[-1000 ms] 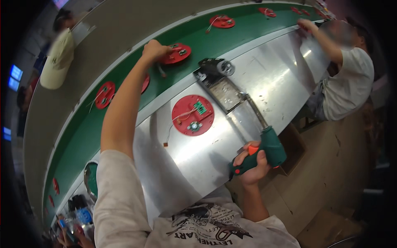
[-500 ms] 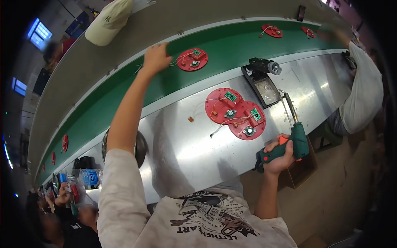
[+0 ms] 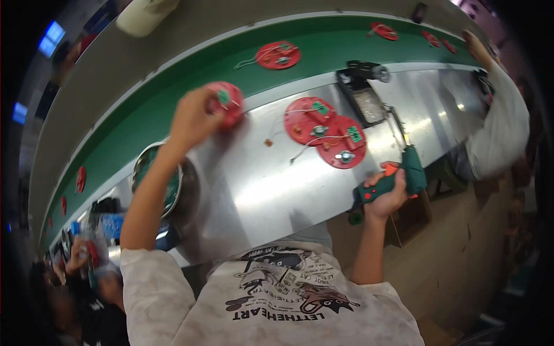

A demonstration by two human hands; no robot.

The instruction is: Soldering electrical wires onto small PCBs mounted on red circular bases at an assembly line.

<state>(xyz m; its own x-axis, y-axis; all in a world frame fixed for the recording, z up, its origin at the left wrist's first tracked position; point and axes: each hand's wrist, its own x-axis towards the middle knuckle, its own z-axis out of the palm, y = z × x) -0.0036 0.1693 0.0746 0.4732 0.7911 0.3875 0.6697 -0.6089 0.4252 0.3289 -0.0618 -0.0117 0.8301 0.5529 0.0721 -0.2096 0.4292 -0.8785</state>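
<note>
My left hand [image 3: 195, 120] grips a red disc [image 3: 228, 106] with a green circuit board on it, blurred by motion, above the near edge of the green belt. My right hand [image 3: 388, 199] is wrapped around a green soldering gun [image 3: 414, 173] with an orange trigger, its tip pointing away from me toward a black soldering stand [image 3: 369, 104]. Between my hands, two overlapping red discs [image 3: 341, 147] with circuit boards, round parts and loose wires lie on the metal bench [image 3: 248, 190]. A small brown piece [image 3: 268, 142] lies left of them.
The green belt [image 3: 323, 37] runs along the bench's far side, bearing another red disc [image 3: 279, 55] and several more farther off. A metal bowl [image 3: 138, 167] stands by my left forearm. Co-workers sit at both sides; one's sleeve [image 3: 499, 121] shows at right. A cardboard box [image 3: 412, 219] is below.
My left hand has come back from the belt toward the bench, now with a red disc in it. My right hand keeps hold of the soldering gun. The whole view has shifted slightly.
</note>
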